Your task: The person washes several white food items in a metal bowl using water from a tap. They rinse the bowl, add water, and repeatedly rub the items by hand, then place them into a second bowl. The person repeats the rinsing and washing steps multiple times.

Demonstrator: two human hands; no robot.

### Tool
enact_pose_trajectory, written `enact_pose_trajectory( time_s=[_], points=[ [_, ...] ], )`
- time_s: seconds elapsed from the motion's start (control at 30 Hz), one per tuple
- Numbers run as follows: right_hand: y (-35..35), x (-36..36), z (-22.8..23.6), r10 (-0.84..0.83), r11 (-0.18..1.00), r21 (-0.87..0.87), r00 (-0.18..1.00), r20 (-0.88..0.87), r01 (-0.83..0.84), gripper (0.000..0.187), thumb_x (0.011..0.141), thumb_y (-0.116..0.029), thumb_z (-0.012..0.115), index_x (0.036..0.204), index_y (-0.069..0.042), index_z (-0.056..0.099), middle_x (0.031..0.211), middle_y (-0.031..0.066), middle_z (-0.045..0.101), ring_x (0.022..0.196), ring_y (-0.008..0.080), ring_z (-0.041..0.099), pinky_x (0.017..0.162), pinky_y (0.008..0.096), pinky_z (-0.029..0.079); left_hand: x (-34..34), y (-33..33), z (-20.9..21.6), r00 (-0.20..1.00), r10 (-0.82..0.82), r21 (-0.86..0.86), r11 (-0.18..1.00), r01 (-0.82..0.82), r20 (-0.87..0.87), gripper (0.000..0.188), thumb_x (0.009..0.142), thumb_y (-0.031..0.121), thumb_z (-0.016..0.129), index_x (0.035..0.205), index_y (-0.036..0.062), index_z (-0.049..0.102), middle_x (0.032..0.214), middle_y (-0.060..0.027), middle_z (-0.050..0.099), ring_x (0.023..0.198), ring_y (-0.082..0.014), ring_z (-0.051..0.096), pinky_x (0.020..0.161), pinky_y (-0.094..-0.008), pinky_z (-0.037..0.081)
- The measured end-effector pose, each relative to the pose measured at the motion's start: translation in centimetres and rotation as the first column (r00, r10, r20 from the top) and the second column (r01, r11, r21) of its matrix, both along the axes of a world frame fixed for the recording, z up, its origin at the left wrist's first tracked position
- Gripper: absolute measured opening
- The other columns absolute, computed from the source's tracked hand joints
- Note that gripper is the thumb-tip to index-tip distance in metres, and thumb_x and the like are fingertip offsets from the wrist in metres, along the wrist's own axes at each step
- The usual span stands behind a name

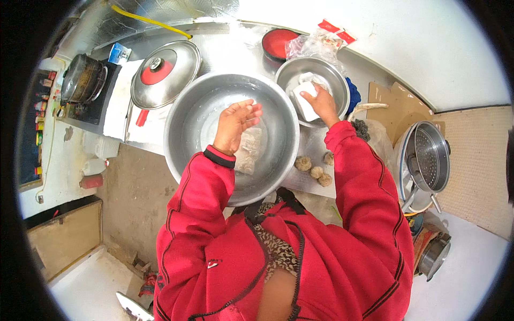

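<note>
While the left hand [234, 128] hangs over the wide, round, dull-grey metal basin [181, 109], the right hand [323, 104] is at the smaller, shiny, round steel bowl [341, 85]. Left fingers: slightly bent, loosely spread, nothing visible in them. Right fingers: pinching a smooth, white, flat-sided slab [307, 111]; exact contact partly hidden. Slab sits tilted over the steel bowl's near-left part; more white material [306, 78] inside, shape unclear.

Basin: smooth sloped wall, wet-looking inside. Pale beige, rough-faced, blocky piece [247, 158] lies in it, just below the left hand; can't tell if the two touch.

Smooth, light-grey table [312, 140] carries both vessels. Between basin and right sleeve: knobbly, roundish, tan-brown lumps [303, 163]. Left of basin: domed, brushed-metal lid [184, 61] with red centre and dark round knob. Behind: round bowl with red interior [279, 41], crinkled clear plastic bag [306, 47] next to it. Far right: round, perforated metal strainer pot [431, 152].
</note>
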State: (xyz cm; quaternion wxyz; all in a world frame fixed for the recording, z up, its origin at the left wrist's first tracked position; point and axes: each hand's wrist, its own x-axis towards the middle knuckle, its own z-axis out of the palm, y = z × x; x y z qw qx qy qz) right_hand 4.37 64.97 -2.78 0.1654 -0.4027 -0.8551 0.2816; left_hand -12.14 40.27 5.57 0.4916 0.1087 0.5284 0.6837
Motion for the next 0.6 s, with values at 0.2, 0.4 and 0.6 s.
enact_pose_trajectory(
  time_s=[0.2, 0.4, 0.6],
  points=[
    [0.3, -0.9, -0.3, 0.084, 0.991, 0.081, 0.975, 0.208, -0.102, 0.062, 0.082, -0.047, 0.068, 0.128, -0.007, 0.055, 0.101, 0.0233, 0.067, 0.094, 0.039, 0.065, 0.08, 0.0487, 0.05, -2.3, -0.6, -0.1, 0.99, 0.08, -0.039, 0.996, -0.085, -0.113, 0.032, 0.093, 0.013, 0.057, 0.12, -0.0043, 0.055, 0.116, -0.019, 0.064, 0.105, -0.0258, 0.064, 0.092, -0.0366, 0.05],
    [0.1, -0.8, -0.7, 0.132, 0.976, 0.13, 0.945, 0.298, -0.177, 0.063, 0.082, -0.04, 0.069, 0.132, -0.008, 0.05, 0.112, 0.0256, 0.06, 0.1, 0.0417, 0.061, 0.084, 0.0501, 0.049, -5.0, -5.9, -2.6, 0.886, 0.043, -0.295, 0.935, -0.199, -0.461, 0.049, 0.083, 0.016, 0.07, 0.122, -0.0081, 0.055, 0.113, -0.0168, 0.066, 0.099, -0.024, 0.064, 0.087, -0.0358, 0.049],
    [-0.9, -1.7, 4.6, 0.151, 0.969, 0.19, 0.986, 0.068, -0.161, 0.039, 0.089, -0.032, 0.062, 0.116, -0.004, 0.063, 0.116, 0.0213, 0.061, 0.106, 0.0375, 0.059, 0.091, 0.0445, 0.047, -1.1, -10.5, -10.2, 0.5, -0.466, -0.624, 0.753, -0.21, -0.73, 0.091, 0.066, 0.031, 0.084, 0.139, -0.0026, 0.04, 0.127, -0.0291, 0.051, 0.118, -0.0391, 0.051, 0.101, -0.0405, 0.041]
  ],
)
